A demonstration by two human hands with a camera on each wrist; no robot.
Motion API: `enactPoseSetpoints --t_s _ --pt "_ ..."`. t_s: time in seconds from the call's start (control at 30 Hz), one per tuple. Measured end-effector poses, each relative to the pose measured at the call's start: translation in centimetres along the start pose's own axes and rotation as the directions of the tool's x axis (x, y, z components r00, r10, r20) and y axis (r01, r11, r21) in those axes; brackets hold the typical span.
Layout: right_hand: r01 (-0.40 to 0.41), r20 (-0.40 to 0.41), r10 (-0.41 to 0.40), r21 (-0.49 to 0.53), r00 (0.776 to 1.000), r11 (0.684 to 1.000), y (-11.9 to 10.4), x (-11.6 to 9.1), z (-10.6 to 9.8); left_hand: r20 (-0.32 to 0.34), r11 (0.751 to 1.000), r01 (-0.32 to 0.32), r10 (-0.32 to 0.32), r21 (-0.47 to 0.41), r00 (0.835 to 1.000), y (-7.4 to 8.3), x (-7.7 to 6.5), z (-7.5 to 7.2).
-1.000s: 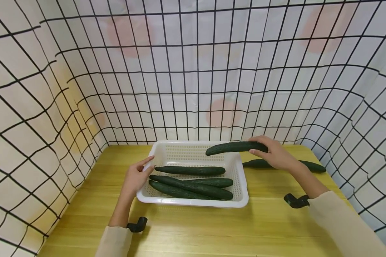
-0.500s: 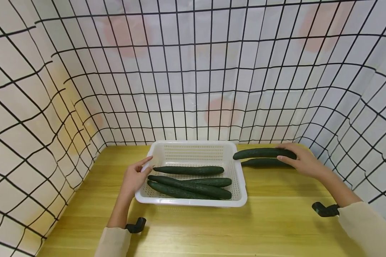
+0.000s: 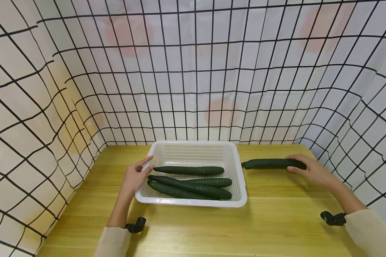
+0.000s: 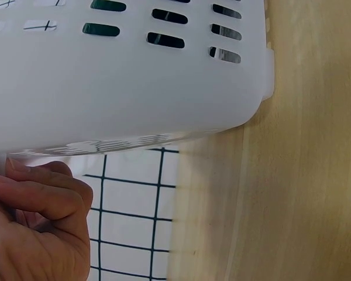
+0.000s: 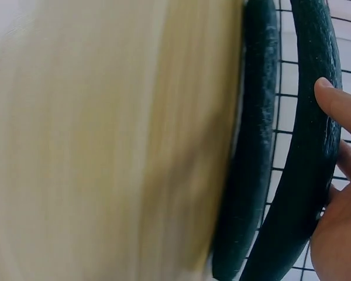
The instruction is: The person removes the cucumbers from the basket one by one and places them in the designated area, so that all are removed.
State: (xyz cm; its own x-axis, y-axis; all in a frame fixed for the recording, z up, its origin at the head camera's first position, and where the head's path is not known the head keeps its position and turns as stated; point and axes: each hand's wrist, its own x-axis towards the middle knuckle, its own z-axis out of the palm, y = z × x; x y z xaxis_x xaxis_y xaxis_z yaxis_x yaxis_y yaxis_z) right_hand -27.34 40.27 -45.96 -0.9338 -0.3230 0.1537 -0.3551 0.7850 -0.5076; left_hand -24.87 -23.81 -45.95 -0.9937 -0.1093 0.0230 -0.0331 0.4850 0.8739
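My right hand [image 3: 312,173] grips a dark green cucumber [image 3: 267,164] near its right end, to the right of the basket. The right wrist view shows this held cucumber [image 5: 310,134] between thumb and fingers, apart from a second cucumber [image 5: 251,129] on the wooden table. From the head, the held one hides most of that second cucumber; a thin tip shows at its left. My left hand [image 3: 135,178] holds the left rim of the white plastic basket [image 3: 193,202]. Its fingers [image 4: 47,196] curl at the rim in the left wrist view.
Several cucumbers lie in the basket, one cucumber [image 3: 189,170] apart at the back and others crossed in front. Black-lined grid walls [image 3: 186,89] enclose the back and sides of the wooden table [image 3: 193,232].
My right hand has carried the cucumber rightward from above the basket, then lowered it toward the one on the table. The left hand has stayed at the basket rim.
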Motion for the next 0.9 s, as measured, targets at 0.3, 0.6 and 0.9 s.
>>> enactPoseSetpoints --t_s 0.3,0.6,0.9 --pt "0.009 0.024 -0.008 -0.045 1.000 0.999 1.3 -0.1 2.1 0.003 1.000 0.009 -0.009 -0.008 1.000 -0.1 0.1 0.0" --pt "-0.006 0.036 0.009 -0.084 0.999 0.996 2.1 -0.1 3.3 0.004 1.000 0.007 -0.007 -0.016 1.000 -0.1 0.1 0.0" --pt "-0.009 0.037 0.014 -0.141 0.999 0.990 2.2 0.3 3.9 0.010 1.000 0.012 -0.011 -0.024 1.000 -0.1 0.0 0.0"
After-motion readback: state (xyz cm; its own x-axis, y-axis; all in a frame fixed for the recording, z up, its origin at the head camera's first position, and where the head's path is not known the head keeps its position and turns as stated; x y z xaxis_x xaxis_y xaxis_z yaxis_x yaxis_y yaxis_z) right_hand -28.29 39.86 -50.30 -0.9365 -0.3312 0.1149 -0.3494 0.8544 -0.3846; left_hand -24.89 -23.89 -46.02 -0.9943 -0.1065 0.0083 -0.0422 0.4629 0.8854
